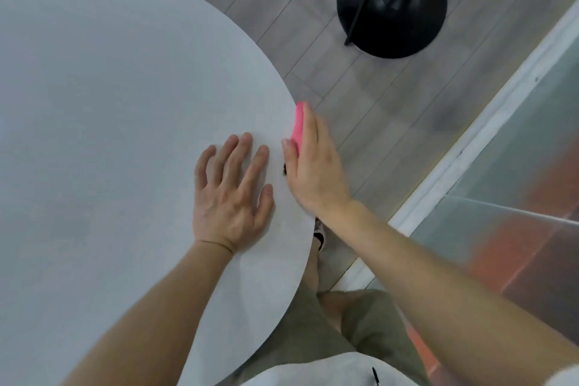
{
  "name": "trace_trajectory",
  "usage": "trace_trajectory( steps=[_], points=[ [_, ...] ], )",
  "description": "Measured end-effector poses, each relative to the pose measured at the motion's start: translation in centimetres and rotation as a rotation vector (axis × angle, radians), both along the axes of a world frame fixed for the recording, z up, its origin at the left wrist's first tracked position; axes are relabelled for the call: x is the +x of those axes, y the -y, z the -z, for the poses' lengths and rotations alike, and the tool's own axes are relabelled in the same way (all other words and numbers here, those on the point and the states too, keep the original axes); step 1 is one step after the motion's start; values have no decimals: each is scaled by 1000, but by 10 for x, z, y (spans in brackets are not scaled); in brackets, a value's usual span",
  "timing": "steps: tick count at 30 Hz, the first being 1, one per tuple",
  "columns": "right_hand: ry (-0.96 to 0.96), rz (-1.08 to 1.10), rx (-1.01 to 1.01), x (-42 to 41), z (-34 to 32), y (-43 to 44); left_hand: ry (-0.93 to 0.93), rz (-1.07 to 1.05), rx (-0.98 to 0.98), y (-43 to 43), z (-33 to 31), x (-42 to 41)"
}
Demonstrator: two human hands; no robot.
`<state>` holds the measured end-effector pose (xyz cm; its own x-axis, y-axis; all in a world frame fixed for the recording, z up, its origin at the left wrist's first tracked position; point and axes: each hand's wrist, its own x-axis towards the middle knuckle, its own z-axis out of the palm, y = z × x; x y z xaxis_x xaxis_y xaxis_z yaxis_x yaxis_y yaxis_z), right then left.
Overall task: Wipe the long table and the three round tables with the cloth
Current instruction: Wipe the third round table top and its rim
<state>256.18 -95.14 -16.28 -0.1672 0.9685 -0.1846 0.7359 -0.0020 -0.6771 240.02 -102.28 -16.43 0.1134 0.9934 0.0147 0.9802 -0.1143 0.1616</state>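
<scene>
**Round table's rim under the cloth**

Right of centre: pink cloth (298, 125) clasped between thumb and fingers of the right hand (313, 166), pressed to the edge of the round table (109, 103). Left hand (230, 194) flat on the top just beside, fingers spread. Best to follow the curve with steady pressure, bracing against wobble. Cloth mostly hidden behind the hand; table cut off at left and bottom; other tables unseen, only a black pedestal base (391, 3) upper right.

Table (109, 103) surface open left of and beyond the left hand (230, 194), which lies flat near the right rim. Right hand (313, 166) holds the cloth (297, 125) against that rim. Floor (360, 110) past it open up to a black pedestal base (391, 3) and a glass partition (517, 150).
</scene>
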Motion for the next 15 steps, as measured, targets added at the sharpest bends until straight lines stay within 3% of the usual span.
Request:
trace_trajectory(
  steps=[4,6,10,15],
  points=[
    [63,-187,99,-50,1,-134,10,3,11,-1,3,-1],
    [79,-213,110,-68,5,-154,19,5,33,-1,4,-1],
    [41,-42,164,-44,13,-92,46,-2,69,3,7,-2],
    [10,-155,51,13,4,-1,58,-1,84,0,7,-1]
  ],
)
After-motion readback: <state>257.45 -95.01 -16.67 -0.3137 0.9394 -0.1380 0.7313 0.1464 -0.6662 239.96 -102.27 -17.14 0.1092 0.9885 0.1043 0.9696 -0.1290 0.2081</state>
